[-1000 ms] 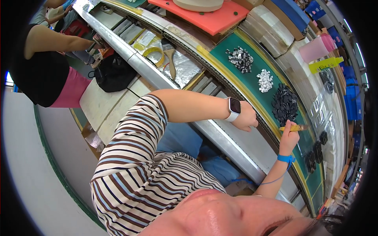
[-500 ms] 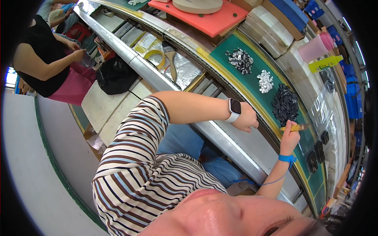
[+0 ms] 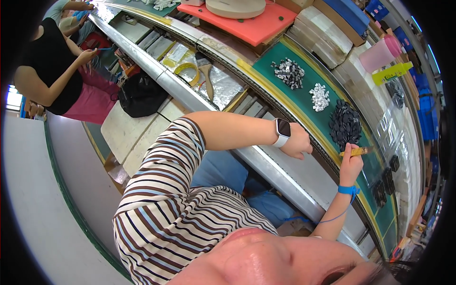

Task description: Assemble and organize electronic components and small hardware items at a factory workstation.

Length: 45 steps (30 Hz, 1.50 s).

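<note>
My right hand (image 3: pixel 350 167), with a blue wrist strap, is closed round a short yellow-handled tool (image 3: pixel 354 152). Its working end points right and is blurred, so its exact kind is unclear. Just beyond this hand lies a heap of small black flat pieces (image 3: pixel 345 124) on the green work surface (image 3: pixel 273 58). My left hand (image 3: pixel 298 141), with a white watch at the wrist, is over the grey strip beside the bench rail. Its fingers are curled, and anything inside them is hidden. Farther off are a pile of small white pieces (image 3: pixel 319 97) and one of silvery-black pieces (image 3: pixel 289 73).
Black blocks (image 3: pixel 380 190) lie right of my right hand. A wide paintbrush (image 3: pixel 205 76) and yellow tape roll (image 3: pixel 186 73) rest in the trough. A pink bottle (image 3: pixel 380 53) and yellow-green bottle (image 3: pixel 392 73) stand on wrapped stacks. Another person (image 3: pixel 57 71) sits at the far left.
My right hand and the yellow-handled tool have shifted slightly; my left hand stays put. At the far left, the other person has raised a hand, now with a thin blue thing in it.
</note>
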Tool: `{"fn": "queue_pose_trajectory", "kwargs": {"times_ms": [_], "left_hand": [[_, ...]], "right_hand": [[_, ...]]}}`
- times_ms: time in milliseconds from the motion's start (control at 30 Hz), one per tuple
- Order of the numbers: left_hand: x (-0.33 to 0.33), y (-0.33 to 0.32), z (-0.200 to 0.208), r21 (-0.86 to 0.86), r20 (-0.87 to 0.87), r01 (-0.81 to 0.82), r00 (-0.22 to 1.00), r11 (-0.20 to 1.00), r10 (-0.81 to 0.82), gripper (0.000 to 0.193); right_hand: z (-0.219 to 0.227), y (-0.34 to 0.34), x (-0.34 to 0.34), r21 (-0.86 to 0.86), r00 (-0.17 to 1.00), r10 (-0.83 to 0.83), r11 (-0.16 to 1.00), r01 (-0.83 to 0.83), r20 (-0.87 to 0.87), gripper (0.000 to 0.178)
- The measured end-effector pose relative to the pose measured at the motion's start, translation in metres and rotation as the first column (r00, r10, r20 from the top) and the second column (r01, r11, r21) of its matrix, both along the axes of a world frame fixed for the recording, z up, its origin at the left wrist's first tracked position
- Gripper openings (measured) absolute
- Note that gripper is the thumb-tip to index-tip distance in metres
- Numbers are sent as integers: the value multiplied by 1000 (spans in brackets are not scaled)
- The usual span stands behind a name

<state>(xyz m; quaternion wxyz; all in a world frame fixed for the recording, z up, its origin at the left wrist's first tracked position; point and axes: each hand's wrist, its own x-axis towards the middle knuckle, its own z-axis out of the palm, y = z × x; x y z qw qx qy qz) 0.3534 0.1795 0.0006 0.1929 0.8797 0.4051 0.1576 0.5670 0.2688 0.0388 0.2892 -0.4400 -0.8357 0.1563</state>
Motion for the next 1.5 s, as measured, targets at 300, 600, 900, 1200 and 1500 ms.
{"fn": "queue_pose_trajectory", "kwargs": {"times_ms": [300, 600, 900, 1200, 1500], "left_hand": [[-3, 4, 1, -18, -34, 7, 999, 1000, -7, 24], [4, 4, -5, 24, -14, -15, 1000, 1000, 15, 27], [1, -1, 0, 24, -8, -19, 1000, 1000, 19, 26], [-3, 3, -1, 41, -21, -16, 1000, 999, 17, 24], [2, 1, 0, 22, -15, 5, 1000, 1000, -5, 23]], "right_hand": [[-2, 4, 0, -8, 1000, -4, 1000, 4, -4, 25], [-4, 4, 4, 14, 1000, 7, 1000, -8, 14, 24], [-4, 3, 2, -35, 1000, 13, 999, -14, -16, 26], [-1, 4, -2, -32, 1000, 3, 999, -3, -7, 25], [-4, 3, 5, -63, 999, -12, 998, 10, -32, 25]]}}
